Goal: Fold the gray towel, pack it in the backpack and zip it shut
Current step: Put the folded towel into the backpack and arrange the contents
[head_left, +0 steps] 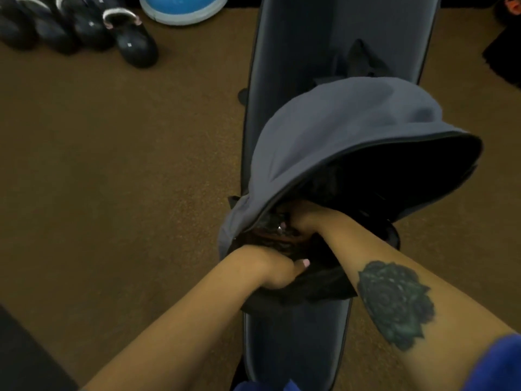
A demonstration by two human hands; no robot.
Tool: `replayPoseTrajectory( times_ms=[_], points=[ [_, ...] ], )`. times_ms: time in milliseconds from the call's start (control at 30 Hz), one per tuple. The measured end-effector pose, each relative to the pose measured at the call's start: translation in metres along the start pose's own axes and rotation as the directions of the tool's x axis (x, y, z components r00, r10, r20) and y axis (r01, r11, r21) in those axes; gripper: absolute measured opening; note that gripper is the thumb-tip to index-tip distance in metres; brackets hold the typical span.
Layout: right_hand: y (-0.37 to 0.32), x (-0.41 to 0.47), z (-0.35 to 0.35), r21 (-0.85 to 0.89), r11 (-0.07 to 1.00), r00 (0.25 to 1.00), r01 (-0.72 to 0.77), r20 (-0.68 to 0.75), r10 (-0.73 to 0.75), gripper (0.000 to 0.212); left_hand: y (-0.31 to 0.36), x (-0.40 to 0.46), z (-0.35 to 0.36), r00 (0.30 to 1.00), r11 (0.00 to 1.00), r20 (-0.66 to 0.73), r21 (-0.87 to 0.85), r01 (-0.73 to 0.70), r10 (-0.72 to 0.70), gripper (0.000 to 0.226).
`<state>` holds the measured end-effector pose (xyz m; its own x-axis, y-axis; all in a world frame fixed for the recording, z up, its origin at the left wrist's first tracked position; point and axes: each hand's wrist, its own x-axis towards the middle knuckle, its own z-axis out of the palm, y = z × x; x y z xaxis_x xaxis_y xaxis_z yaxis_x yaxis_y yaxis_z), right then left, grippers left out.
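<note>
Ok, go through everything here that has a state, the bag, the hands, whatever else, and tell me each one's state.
backpack: on the bench, main opening gaping, unzipped.
left hand: gripping the backpack's near black edge.
right hand: reaching into the opening, fingers hidden.
gray towel: not visible; cannot tell whether it's inside.
bench: flat under the backpack.

One backpack [338,131], gray with a dark inside, lies open on one long dark worktop [338,32]. Two bare hands are in view: the left hand [267,266] at the bag's near edge, the right hand [304,218] inside its mouth. On the floor beyond the worktop's far left corner: about four black kettlebells [135,43] and one blue dome [183,7].
</note>
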<state>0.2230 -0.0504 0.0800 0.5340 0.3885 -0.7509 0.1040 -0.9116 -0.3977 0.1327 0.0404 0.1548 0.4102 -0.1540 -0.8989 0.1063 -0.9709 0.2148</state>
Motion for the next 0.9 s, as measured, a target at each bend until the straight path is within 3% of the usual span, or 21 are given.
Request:
replayPoseTrajectory(
  times_ms=[133, 400, 533, 633, 767, 900],
  points=[
    [-0.003, 0.013, 0.02, -0.085, 0.992, 0.995, -0.096, 0.015, 0.098, 0.047, 0.0, -0.001, 0.0, 1.0, 1.0, 0.025, -0.002, -0.018, 0.018, 0.066],
    [-0.011, 0.004, 0.021, -0.306, 0.939, 0.96, -0.159, -0.272, 0.074, 0.046, 0.0, 0.012, 0.001, 1.0, 1.0, 0.024, -0.024, -0.017, 0.017, 0.063],
    [-0.003, 0.0, 0.019, -0.293, 0.917, 0.942, -0.271, -0.277, 0.19, 0.046, 0.003, 0.01, -0.003, 0.999, 0.999, 0.008, 0.007, -0.033, 0.033, 0.062],
    [-0.002, -0.011, 0.015, -0.23, 0.941, 0.935, -0.249, -0.311, 0.171, 0.041, 0.002, 0.009, -0.003, 1.0, 1.0, -0.018, 0.011, -0.026, 0.026, 0.061],
    [0.008, -0.05, -0.001, -0.048, 0.986, 0.904, -0.161, -0.407, 0.128, 0.036, -0.009, 0.003, -0.006, 0.977, 0.992, -0.184, -0.05, -0.117, 0.106, 0.052],
    [0.03, -0.095, -0.006, 0.083, 0.996, 0.865, 0.014, -0.501, 0.029, 0.028, -0.021, -0.012, -0.009, 0.888, 0.951, -0.428, -0.168, -0.259, 0.167, 0.023]
  ],
)
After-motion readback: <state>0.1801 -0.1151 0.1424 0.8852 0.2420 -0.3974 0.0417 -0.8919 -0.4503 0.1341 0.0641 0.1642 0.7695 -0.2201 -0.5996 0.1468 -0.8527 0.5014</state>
